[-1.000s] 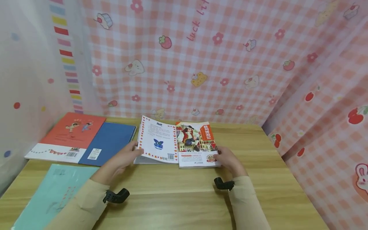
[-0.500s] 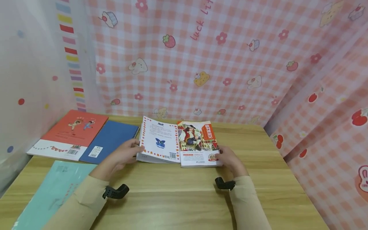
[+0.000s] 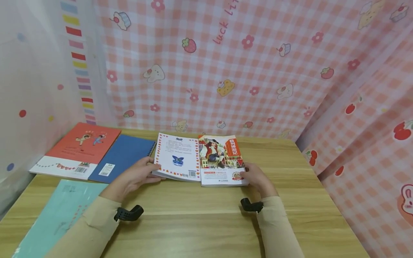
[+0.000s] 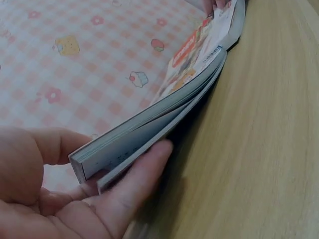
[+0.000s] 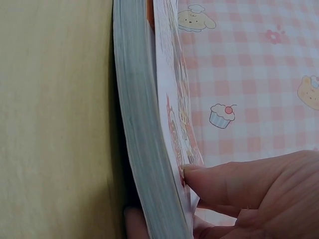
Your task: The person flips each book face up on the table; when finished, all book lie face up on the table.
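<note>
We find the white book (image 3: pixel 177 157) and the illustrated book (image 3: pixel 219 157) side by side on the counter (image 3: pixel 193 222), fingers of the left hand (image 3: pixel 137 177) and right hand (image 3: pixel 257 178) pinching their outer edges, and judge both light, bendable, best held there with the white book's parted layers gathered.

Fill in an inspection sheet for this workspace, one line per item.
Surface: wooden table
Job's things: white book, left edge up off the table; hatted-figure book close at its right
Clutter: red-and-white book, blue spiral notebook and teal book at the left
Hands: left hand grips the white book's left edge; right hand pinches the hatted-figure book's right edge
Cables: nothing seen
Surroundings: pink checked cloth behind, spotted white cloth left
</note>
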Motion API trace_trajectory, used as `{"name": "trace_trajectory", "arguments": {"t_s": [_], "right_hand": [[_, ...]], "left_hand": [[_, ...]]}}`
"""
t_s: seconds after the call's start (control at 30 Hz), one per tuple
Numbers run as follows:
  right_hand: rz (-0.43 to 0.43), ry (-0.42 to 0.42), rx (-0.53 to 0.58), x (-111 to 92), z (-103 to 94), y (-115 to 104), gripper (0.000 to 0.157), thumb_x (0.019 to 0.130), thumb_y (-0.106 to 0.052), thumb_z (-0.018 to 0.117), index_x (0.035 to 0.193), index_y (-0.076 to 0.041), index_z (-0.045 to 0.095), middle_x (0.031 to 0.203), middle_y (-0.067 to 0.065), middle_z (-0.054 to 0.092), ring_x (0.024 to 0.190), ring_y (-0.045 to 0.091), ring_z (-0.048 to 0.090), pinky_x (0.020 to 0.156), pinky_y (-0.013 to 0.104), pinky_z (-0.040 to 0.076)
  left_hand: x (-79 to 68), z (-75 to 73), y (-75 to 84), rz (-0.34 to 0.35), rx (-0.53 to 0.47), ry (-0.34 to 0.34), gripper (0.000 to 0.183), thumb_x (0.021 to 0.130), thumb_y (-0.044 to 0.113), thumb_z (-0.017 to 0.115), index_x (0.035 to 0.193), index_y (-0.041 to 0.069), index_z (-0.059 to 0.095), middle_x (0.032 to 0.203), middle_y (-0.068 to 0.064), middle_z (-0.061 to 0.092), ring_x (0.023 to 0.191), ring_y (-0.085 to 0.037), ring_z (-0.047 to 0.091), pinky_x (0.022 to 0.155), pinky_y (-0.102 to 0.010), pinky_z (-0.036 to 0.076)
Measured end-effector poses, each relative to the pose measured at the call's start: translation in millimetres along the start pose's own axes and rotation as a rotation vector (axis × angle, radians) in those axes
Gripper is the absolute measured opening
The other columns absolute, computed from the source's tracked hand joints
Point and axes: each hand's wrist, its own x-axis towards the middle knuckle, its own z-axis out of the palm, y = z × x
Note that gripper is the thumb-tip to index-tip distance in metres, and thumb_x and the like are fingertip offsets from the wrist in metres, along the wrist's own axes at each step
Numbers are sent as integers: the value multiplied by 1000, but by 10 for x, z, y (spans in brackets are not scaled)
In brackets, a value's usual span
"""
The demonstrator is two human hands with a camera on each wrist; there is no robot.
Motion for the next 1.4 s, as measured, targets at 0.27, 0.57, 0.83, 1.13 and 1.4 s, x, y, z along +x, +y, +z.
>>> {"name": "trace_trajectory", "arguments": {"t_s": [0.27,0.57,0.83,1.13,1.4], "right_hand": [[16,3,7,-1,-2,1,50,102,-5,52,149,7,42,142,27,52,121,34,53,105,48,45],[5,-12,-2,11,-9,15,51,102,-6,53,150,7,41,145,28,48,123,34,52,104,48,46],[-27,-11,-32,19,-20,38,52,102,-7,52,150,9,40,150,29,43,134,38,46,113,52,38],[-3,-5,-18,11,-11,13,51,103,-9,51,150,9,40,150,29,44,133,38,46,114,53,36],[9,-6,-6,-8,2,-17,53,103,-7,49,151,10,36,150,29,43,131,36,46,113,53,37]], "left_hand": [[31,2,-30,11,-49,7,27,108,7,48,125,-7,34,113,-25,63,96,-28,72,91,-36,58],[16,-13,-35,147,-98,14,23,107,0,42,127,-9,33,108,-20,59,91,-21,73,89,-29,58],[-8,-3,34,174,-87,55,24,108,2,42,128,-10,36,104,-17,61,88,-19,73,86,-29,59],[-61,1,129,182,-47,78,26,109,5,42,130,-8,37,105,-16,63,89,-16,72,87,-29,58],[-115,-26,182,196,-57,60,28,109,9,41,132,-7,36,109,-18,63,92,-17,73,88,-30,58]]}}
